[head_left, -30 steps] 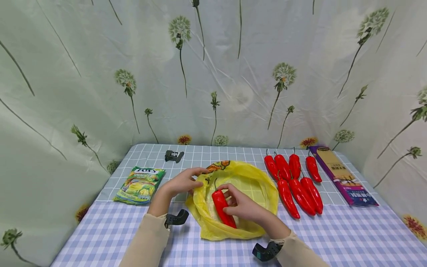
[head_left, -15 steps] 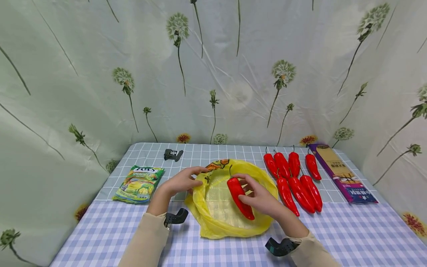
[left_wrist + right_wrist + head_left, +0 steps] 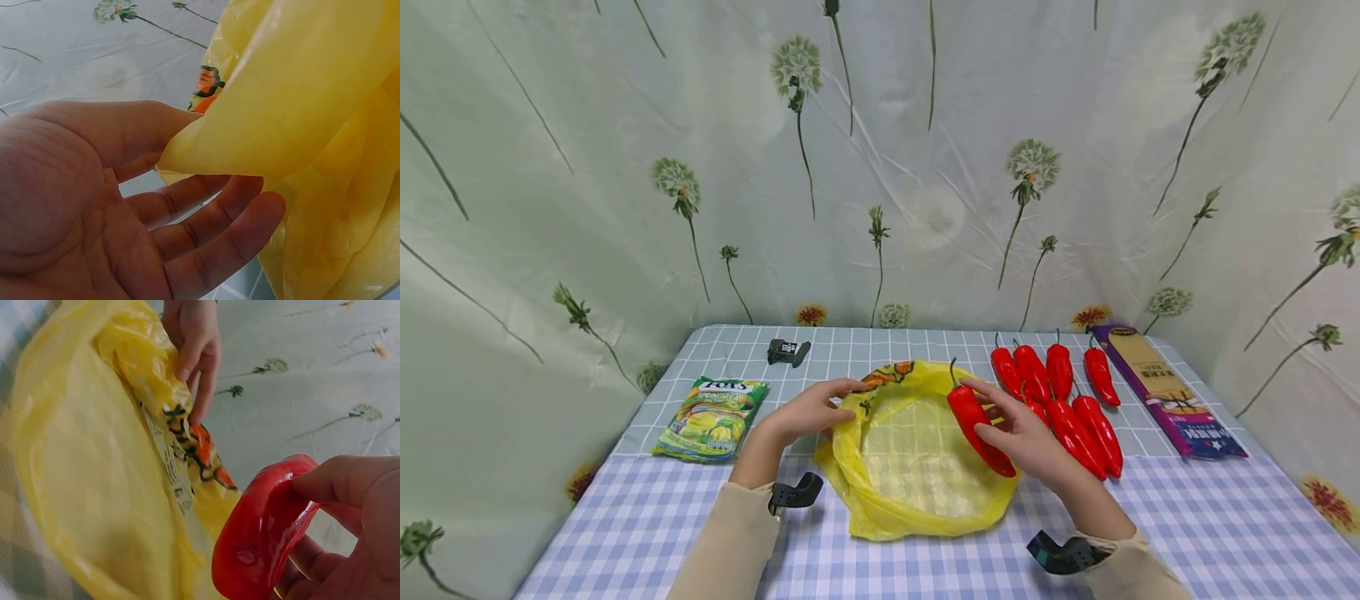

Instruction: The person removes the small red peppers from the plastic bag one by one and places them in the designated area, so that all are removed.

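Note:
A yellow plastic bag [image 3: 891,512] lies with its mouth spread wide in the middle of the table. My left hand [image 3: 808,408] pinches its left rim; in the left wrist view the thumb and fingers [image 3: 181,200] stand on either side of the yellow film. My right hand [image 3: 1015,429] grips a red chili pepper [image 3: 973,421], stem up, over the bag's right rim. The right wrist view shows the pepper [image 3: 262,531] between thumb and fingers, beside the bag's mouth. Several more red peppers [image 3: 1078,433] lie to the right of the bag, partly behind my right hand.
A purple and gold packet [image 3: 1168,387] lies beyond the peppers at the right edge. On the left is a green candy bag [image 3: 711,421]. A small black object [image 3: 787,352] sits near the back edge, before a flower-print curtain [image 3: 880,167].
My right hand has raised the pepper out of the bag's mouth and carried it right, to the right rim. The left hand stays at the left rim.

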`<control>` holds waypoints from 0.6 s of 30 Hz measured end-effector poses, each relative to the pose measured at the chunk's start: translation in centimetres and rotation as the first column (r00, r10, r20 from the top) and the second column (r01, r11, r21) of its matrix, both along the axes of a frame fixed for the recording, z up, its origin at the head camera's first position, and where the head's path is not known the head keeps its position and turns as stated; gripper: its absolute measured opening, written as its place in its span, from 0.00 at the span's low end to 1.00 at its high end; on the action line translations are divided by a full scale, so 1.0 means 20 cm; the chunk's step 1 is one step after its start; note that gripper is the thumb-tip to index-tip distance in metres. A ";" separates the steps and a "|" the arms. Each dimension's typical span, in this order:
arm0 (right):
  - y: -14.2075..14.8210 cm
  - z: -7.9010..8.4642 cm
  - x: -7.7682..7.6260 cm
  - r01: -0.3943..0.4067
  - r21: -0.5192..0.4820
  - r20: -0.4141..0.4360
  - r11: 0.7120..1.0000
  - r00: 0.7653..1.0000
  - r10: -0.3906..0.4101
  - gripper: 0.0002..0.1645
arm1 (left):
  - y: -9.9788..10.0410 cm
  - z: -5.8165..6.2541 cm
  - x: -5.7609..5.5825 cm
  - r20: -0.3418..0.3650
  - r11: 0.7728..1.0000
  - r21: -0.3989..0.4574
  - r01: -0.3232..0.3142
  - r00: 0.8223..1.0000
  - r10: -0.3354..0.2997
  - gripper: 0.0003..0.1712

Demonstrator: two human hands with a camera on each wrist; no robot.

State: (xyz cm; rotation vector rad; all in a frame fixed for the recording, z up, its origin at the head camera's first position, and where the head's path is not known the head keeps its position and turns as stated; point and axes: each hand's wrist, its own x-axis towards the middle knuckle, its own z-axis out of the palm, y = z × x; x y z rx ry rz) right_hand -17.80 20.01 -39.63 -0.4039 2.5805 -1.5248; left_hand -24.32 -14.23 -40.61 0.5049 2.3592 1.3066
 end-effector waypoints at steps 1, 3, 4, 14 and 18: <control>0.01 0.00 0.00 0.013 0.008 -0.002 1.000 1.000 -0.013 0.40 | 0.00 0.00 0.00 -0.003 1.000 -0.001 0.003 1.000 -0.003 0.28; 0.04 0.01 0.00 0.038 0.019 -0.007 0.999 0.999 -0.038 0.42 | 0.00 0.00 0.00 -0.004 1.000 0.000 0.006 1.000 -0.006 0.28; 0.06 0.02 0.00 0.046 0.026 -0.016 0.999 0.999 -0.045 0.42 | 0.00 0.00 0.00 -0.006 1.000 0.000 0.007 1.000 -0.007 0.28; 0.22 0.12 -0.03 0.128 0.053 -0.015 0.990 0.992 -0.128 0.41 | 0.00 -0.01 -0.01 -0.014 1.000 -0.017 0.004 1.000 -0.004 0.28; 0.27 0.14 -0.04 0.158 0.093 -0.020 0.983 0.987 -0.157 0.40 | 0.00 -0.02 -0.01 -0.018 1.000 -0.021 0.012 1.000 -0.012 0.28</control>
